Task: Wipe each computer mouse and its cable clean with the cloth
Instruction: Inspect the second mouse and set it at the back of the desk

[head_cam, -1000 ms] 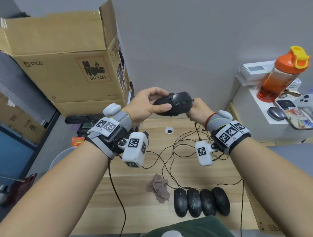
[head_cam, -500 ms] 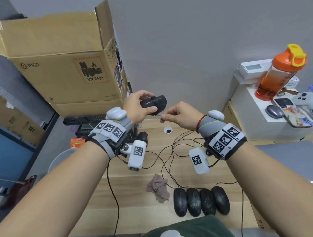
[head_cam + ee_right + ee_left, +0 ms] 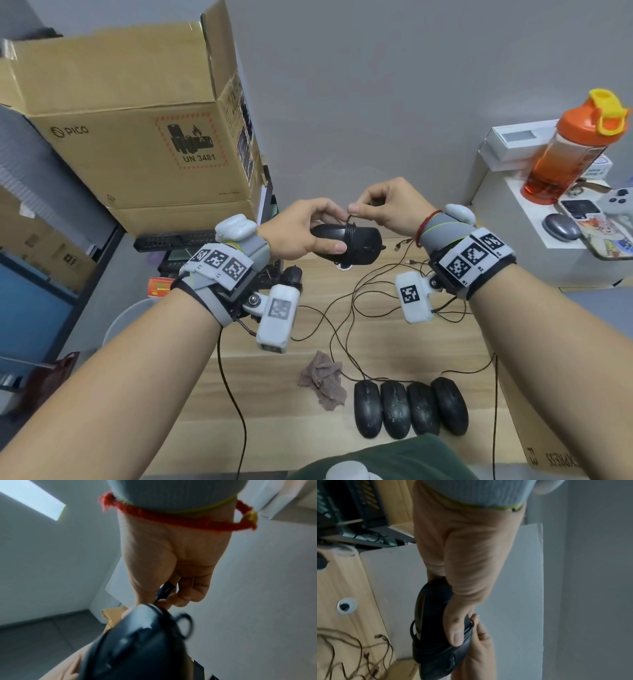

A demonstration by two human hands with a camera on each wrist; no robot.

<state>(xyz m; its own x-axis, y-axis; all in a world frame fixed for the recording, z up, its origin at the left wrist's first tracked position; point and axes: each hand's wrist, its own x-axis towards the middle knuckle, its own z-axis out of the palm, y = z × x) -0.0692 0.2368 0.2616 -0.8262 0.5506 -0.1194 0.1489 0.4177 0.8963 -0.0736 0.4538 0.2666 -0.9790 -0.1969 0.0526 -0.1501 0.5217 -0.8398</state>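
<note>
My left hand [image 3: 308, 233] grips a black mouse [image 3: 356, 245] in the air above the back of the wooden desk [image 3: 274, 404], thumb across its side [image 3: 455, 632]. The mouse's cable [image 3: 350, 229] is wound around its body. My right hand [image 3: 387, 205] pinches that cable just above the mouse, its plug end [image 3: 164, 591] tucked in the curled fingers. Several more black mice [image 3: 409, 407] lie side by side near the desk's front edge, their cables [image 3: 370, 308] tangled across the middle. A crumpled brown cloth [image 3: 323, 380] lies left of them, untouched.
A large cardboard box [image 3: 130, 126] stands at the back left. On the right, a white shelf [image 3: 513, 240] carries an orange bottle [image 3: 568, 147], a grey mouse [image 3: 561, 226] and a game controller [image 3: 616, 202]. A cable hole [image 3: 346, 605] sits in the desk.
The held mouse has swung round to lie sideways in my left hand. My right hand has risen from beside it to above it, still pinching the cable as another turn goes round.
</note>
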